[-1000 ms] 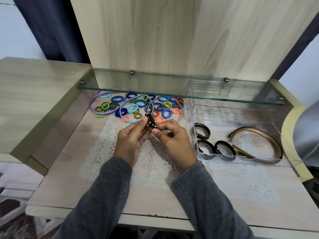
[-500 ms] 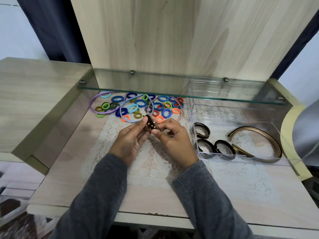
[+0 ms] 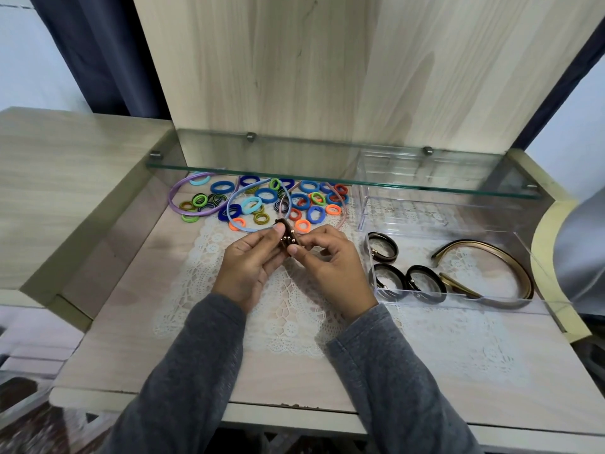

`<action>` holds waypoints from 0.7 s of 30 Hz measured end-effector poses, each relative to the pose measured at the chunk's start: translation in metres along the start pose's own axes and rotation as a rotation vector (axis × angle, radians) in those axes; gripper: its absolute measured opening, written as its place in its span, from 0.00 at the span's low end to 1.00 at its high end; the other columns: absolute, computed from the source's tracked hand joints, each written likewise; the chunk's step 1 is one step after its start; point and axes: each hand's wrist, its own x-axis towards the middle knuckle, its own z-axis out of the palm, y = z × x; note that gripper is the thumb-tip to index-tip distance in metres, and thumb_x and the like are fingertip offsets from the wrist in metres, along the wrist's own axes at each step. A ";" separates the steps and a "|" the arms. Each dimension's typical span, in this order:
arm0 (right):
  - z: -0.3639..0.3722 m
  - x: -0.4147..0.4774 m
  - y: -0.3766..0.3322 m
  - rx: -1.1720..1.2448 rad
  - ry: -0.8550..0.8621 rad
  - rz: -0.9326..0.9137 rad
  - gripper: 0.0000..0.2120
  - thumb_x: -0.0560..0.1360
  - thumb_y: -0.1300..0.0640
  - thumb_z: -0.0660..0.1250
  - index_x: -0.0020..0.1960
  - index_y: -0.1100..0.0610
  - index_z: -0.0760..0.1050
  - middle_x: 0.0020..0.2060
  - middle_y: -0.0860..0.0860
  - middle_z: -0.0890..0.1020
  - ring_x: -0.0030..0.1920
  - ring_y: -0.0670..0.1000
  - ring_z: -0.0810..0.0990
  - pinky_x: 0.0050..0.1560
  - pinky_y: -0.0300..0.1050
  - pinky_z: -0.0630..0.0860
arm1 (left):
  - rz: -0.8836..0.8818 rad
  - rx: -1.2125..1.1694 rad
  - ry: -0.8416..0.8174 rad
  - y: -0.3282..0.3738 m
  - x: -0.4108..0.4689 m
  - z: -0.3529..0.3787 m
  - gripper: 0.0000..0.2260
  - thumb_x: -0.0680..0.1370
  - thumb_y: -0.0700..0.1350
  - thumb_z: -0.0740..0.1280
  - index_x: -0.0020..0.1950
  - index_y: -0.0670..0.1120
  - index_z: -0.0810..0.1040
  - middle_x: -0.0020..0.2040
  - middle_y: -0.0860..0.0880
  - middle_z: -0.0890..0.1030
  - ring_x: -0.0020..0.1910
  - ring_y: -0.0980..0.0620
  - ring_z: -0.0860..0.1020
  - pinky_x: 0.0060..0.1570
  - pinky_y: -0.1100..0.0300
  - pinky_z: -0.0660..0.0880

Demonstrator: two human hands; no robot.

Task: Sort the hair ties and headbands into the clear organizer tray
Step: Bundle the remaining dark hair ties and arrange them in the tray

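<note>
Over the lace mat, my left hand point(image 3: 248, 263) and my right hand point(image 3: 330, 267) together pinch a bunch of dark brown hair ties with gold beads point(image 3: 287, 239). Behind them lies a pile of coloured hair ties point(image 3: 266, 195) with a purple headband point(image 3: 183, 204), a light blue headband point(image 3: 234, 221) and a pink headband point(image 3: 343, 214). The clear organizer tray point(image 3: 458, 303) stands to the right. It holds three dark hair ties point(image 3: 389, 278) and a bronze headband point(image 3: 510, 267).
A glass shelf point(image 3: 327, 180) hangs low over the back of the table, above the pile. A second clear box point(image 3: 402, 217) stands behind the tray. A wooden panel rises at the back, and a raised wooden surface point(image 3: 49, 178) lies on the left.
Both hands stay together over the mat, turning the brown ties a little between the fingertips. Nothing else has moved.
</note>
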 end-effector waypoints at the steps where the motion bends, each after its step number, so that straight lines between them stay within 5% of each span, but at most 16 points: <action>1: 0.000 0.000 0.000 0.004 0.003 0.006 0.03 0.70 0.61 0.74 0.44 0.58 0.83 0.38 0.48 0.76 0.48 0.56 0.76 0.56 0.61 0.72 | 0.001 0.006 0.000 -0.001 0.000 0.000 0.15 0.72 0.43 0.68 0.56 0.37 0.79 0.50 0.41 0.84 0.49 0.49 0.83 0.46 0.62 0.80; 13: 0.000 0.001 0.002 0.027 -0.004 -0.005 0.05 0.68 0.55 0.74 0.45 0.51 0.84 0.41 0.50 0.78 0.51 0.57 0.77 0.56 0.63 0.72 | 0.010 0.039 -0.013 0.001 -0.002 0.000 0.22 0.70 0.44 0.69 0.60 0.33 0.78 0.54 0.38 0.82 0.53 0.48 0.82 0.48 0.62 0.80; 21: -0.001 0.000 -0.003 0.063 -0.025 -0.008 0.06 0.70 0.60 0.75 0.46 0.53 0.84 0.40 0.52 0.79 0.49 0.56 0.78 0.57 0.60 0.73 | -0.005 0.023 -0.010 0.001 -0.002 0.000 0.15 0.70 0.44 0.68 0.53 0.38 0.81 0.49 0.43 0.85 0.48 0.51 0.83 0.44 0.64 0.79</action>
